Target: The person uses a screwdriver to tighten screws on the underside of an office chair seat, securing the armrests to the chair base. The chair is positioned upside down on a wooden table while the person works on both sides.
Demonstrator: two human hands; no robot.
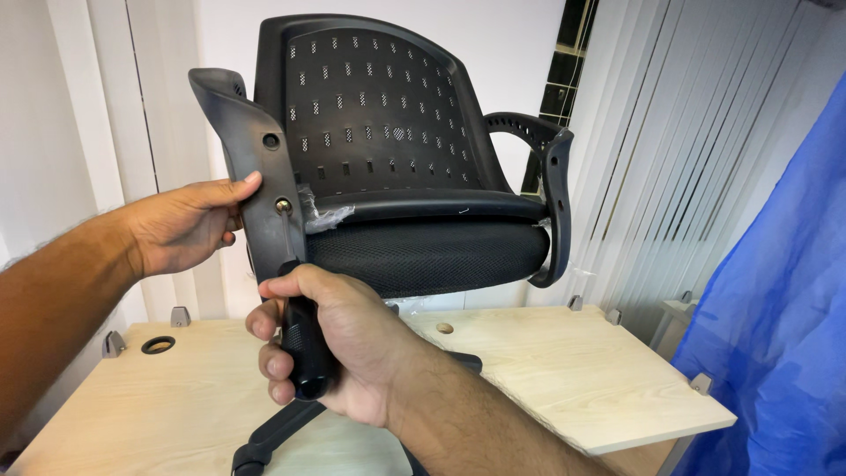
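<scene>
Left hand (189,225) clamped on armrest (256,167); right hand (339,344) fisted around screwdriver (300,330), tip at screw (284,205). Chair (397,159) above wooden desk (546,379), blinds (687,150) behind, blue sheet (784,308) at right edge.

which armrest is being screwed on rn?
The near armrest at picture left: the left hand steadies it and the right hand drives a screwdriver into it. The far armrest is untouched.

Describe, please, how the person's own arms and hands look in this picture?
Both forearms are bare, with no sleeve in view. The left hand and right hand wear no gloves, rings or watch. Fine hair shows on the arms, and the nails on the fingers are short.
</scene>
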